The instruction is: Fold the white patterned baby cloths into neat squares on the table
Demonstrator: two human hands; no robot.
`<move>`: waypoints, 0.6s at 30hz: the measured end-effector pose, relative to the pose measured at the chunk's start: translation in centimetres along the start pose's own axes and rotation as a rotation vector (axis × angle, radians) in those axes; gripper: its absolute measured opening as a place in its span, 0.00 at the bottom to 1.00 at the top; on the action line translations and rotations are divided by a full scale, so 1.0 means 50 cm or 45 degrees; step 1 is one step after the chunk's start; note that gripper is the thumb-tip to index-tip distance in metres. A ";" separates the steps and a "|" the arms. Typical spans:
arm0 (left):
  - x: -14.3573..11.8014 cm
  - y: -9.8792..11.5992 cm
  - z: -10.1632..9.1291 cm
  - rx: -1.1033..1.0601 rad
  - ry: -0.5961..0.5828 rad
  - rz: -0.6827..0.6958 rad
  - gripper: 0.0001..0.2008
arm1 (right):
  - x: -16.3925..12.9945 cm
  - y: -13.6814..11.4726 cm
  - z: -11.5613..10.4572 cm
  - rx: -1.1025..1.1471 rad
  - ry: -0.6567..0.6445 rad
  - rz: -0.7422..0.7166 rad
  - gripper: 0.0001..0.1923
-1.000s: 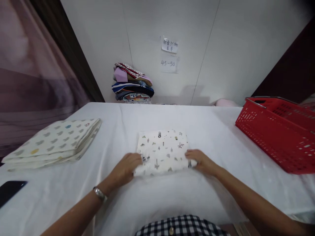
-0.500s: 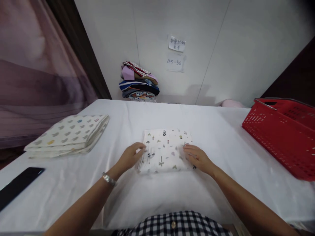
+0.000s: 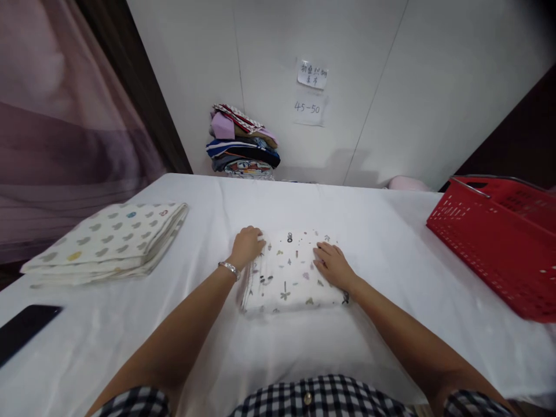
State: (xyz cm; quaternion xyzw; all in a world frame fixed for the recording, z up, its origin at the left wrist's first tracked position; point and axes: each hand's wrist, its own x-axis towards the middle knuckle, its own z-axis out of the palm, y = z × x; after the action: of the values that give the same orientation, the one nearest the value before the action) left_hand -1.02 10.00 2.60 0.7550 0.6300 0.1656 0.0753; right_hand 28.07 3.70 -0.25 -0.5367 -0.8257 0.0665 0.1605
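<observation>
A folded white cloth (image 3: pixel 289 278) with small printed figures lies flat in front of me, its layered folds showing along the left edge. My left hand (image 3: pixel 247 244), with a silver bracelet at the wrist, is closed at the cloth's far left corner, fingers curled over the edge and thumb on the near side. My right hand (image 3: pixel 333 265) rests on the top of the cloth near its right edge, palm down and fingers stretched out.
On the left lie a folded white cloth with grey spots (image 3: pixel 110 234) and a dark phone (image 3: pixel 26 327). A red basket (image 3: pixel 490 237) stands on the right. Behind the white-covered table (image 3: pixel 391 226) is a stack of folded fabrics (image 3: pixel 243 145) by the wall.
My left hand has moved forward along the cloth's left side to the far corner and closed there. My right hand has shifted inward and slightly forward, now lying on the cloth.
</observation>
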 end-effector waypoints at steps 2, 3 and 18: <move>0.016 -0.005 -0.003 -0.079 -0.008 -0.038 0.07 | -0.003 -0.004 0.001 -0.030 -0.015 0.011 0.19; 0.024 -0.008 -0.005 -0.135 0.014 -0.062 0.06 | -0.002 -0.005 -0.001 -0.033 -0.017 0.012 0.19; 0.032 -0.029 0.047 -0.246 0.100 -0.144 0.12 | 0.063 0.035 -0.014 -0.076 0.084 0.173 0.18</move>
State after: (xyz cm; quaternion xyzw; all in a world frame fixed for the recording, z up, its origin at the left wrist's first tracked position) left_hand -1.31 12.09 0.17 0.7004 0.6551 0.2506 0.1321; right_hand 28.64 7.23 0.51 -0.5980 -0.7832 0.0350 0.1668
